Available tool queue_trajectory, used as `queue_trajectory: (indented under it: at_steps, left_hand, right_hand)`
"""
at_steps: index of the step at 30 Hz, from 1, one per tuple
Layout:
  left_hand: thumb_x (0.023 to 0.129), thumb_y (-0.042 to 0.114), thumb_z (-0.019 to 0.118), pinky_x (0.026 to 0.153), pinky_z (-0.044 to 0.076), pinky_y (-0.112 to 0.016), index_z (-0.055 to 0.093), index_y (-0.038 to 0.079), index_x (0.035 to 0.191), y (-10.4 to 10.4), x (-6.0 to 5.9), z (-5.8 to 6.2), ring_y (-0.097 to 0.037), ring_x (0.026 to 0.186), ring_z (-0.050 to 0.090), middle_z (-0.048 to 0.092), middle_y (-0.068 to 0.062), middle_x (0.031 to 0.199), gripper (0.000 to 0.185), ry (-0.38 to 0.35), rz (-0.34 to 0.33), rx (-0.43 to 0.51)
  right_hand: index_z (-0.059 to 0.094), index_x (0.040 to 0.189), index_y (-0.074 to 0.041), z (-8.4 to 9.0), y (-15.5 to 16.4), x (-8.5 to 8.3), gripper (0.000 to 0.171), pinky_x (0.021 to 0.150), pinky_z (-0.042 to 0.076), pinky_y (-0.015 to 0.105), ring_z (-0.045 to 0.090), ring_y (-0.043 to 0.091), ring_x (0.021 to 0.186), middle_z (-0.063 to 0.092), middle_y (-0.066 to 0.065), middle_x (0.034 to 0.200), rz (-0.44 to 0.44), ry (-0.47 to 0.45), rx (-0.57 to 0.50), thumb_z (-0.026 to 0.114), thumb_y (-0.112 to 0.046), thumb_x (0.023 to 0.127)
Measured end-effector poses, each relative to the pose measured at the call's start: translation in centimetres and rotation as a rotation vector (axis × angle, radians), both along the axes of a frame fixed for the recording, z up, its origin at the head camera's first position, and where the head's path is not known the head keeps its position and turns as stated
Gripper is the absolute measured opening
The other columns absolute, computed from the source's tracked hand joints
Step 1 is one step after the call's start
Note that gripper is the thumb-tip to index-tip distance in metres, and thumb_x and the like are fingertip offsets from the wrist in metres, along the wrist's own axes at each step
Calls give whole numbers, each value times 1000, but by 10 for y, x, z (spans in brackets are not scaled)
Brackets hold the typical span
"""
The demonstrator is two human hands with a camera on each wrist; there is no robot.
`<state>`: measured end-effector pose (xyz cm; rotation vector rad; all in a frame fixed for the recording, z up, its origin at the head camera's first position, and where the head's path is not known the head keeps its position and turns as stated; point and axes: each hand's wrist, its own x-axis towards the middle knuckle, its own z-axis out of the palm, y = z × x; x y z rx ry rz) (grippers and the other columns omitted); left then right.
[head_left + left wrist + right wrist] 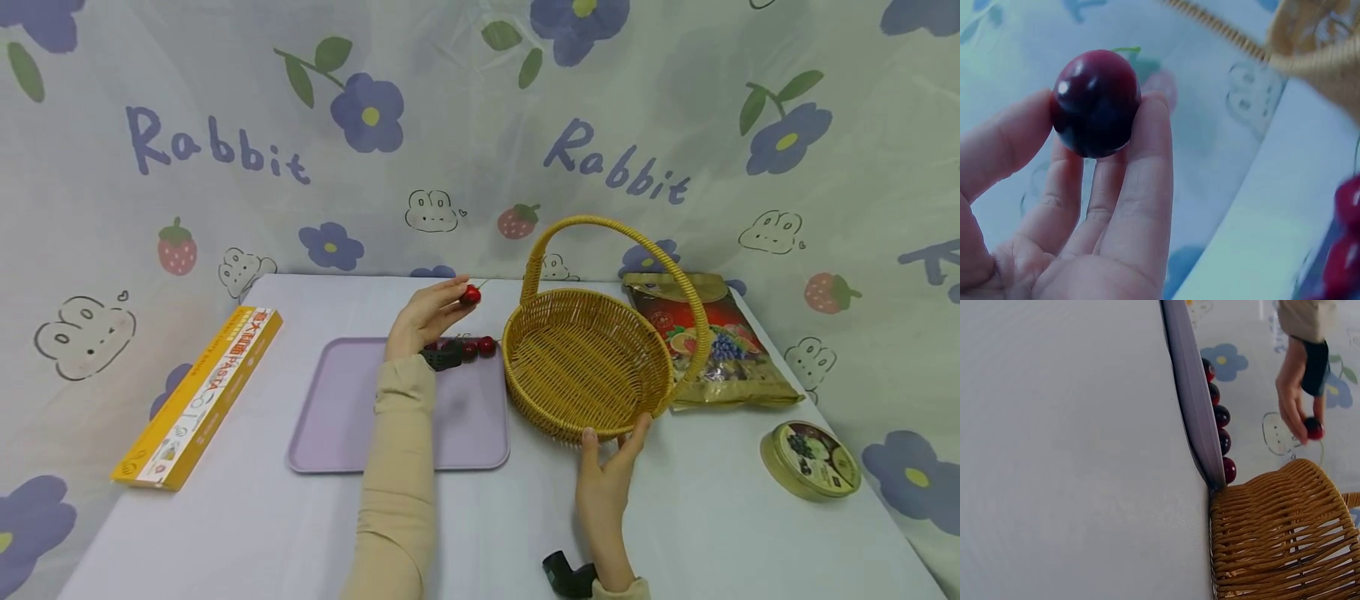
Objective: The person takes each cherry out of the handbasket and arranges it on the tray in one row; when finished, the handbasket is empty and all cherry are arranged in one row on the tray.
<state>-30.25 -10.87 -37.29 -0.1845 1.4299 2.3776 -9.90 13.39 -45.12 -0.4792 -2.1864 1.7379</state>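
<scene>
My left hand [429, 315] pinches a dark red cherry [1096, 103] with a thin green stem between thumb and fingertips, raised over the far edge of the lilac tray [471, 450]. Several more cherries [1222, 416] lie in a row along that tray's far side, partly hidden by the left wrist in the head view. To the right of the tray is a golden wicker basket [585, 358] with a tall arched handle; nothing lies in it. My right hand [609, 483] holds the basket's near side, thumb and fingers spread at the rim. The right wrist view does not show these fingers.
A yellow pasta box [198, 398] lies at the left of the white table. Behind the basket to the right is a red and gold fruit bag [712, 342], with a round gold tin [812, 460] nearer me. A patterned curtain [465, 125] hangs behind the table.
</scene>
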Motion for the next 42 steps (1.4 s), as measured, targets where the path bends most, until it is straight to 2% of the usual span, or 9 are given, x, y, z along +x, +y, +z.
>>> queue_trajectory:
  at_steps: [5, 11, 16, 20, 23, 28, 34, 39, 42]
  left_hand:
    - [100, 1, 47, 99, 51, -24, 36, 1, 145, -43, 14, -8, -12, 92, 62, 56, -2, 106, 46, -41, 97, 16]
    - [98, 2, 52, 108, 44, -26, 37, 1, 146, -80, 33, -18, -10, 93, 60, 57, 0, 98, 51, -121, 259, -139]
    - [94, 1, 57, 107, 46, -30, 41, -4, 143, -85, 39, -37, -6, 87, 60, 60, 3, 88, 52, -118, 356, -364]
    - [89, 0, 64, 92, 56, -27, 55, -5, 132, -77, 38, -54, -5, 75, 62, 63, 1, 81, 45, -130, 445, -564]
    - [86, 2, 69, 79, 58, -20, 63, -3, 125, -71, 38, -61, -8, 77, 63, 67, -6, 90, 40, -147, 508, -669]
    - [86, 7, 69, 83, 50, -22, 65, 1, 123, -66, 40, -65, -21, 99, 63, 67, -21, 118, 37, -143, 532, -802]
    - [87, 10, 68, 102, 46, -38, 65, 1, 122, -68, 40, -66, -32, 114, 60, 65, -22, 123, 36, -136, 531, -879]
    - [90, 15, 65, 90, 48, -32, 66, 0, 120, -74, 42, -69, -32, 112, 57, 65, -21, 122, 33, -109, 531, -949]
    - [93, 20, 60, 83, 48, -30, 65, 0, 121, -80, 45, -66, -32, 108, 56, 64, -22, 123, 35, -92, 489, -1007]
  right_hand:
    - [-14, 155, -16, -2, 0, 0, 86, 108, 20, 75, 9, 48, 146, -12, 9, 163, 3, 19, -5, 52, -20, 101]
    - [-13, 155, -16, -1, 0, 0, 85, 110, 17, 74, 9, 47, 146, -11, 8, 163, 0, 16, -3, 52, -23, 101]
    - [-13, 155, -18, 0, 2, 0, 85, 112, 15, 72, 9, 47, 146, -11, 7, 163, -6, 11, 2, 52, -24, 101]
    - [-14, 155, -17, 0, 2, 0, 85, 112, 14, 72, 9, 47, 146, -11, 8, 163, -6, 13, 3, 52, -23, 101]
    - [-14, 155, -18, -1, 2, -1, 85, 112, 14, 73, 8, 47, 146, -12, 8, 163, -4, 11, 2, 52, -25, 101]
    - [-14, 155, -18, -3, 0, -1, 86, 111, 16, 73, 8, 48, 146, -12, 8, 163, 0, 10, 2, 52, -26, 101]
    - [-14, 155, -20, -3, -3, -2, 85, 110, 15, 74, 7, 46, 147, -12, 7, 163, 2, 4, -5, 52, -27, 101]
    - [-14, 155, -20, -3, -6, -3, 85, 109, 17, 75, 8, 47, 146, -11, 8, 163, -1, -8, 2, 52, -26, 101]
    - [-14, 155, -20, -3, -6, -3, 85, 109, 18, 75, 8, 47, 146, -11, 9, 163, -3, -17, 10, 52, -27, 101]
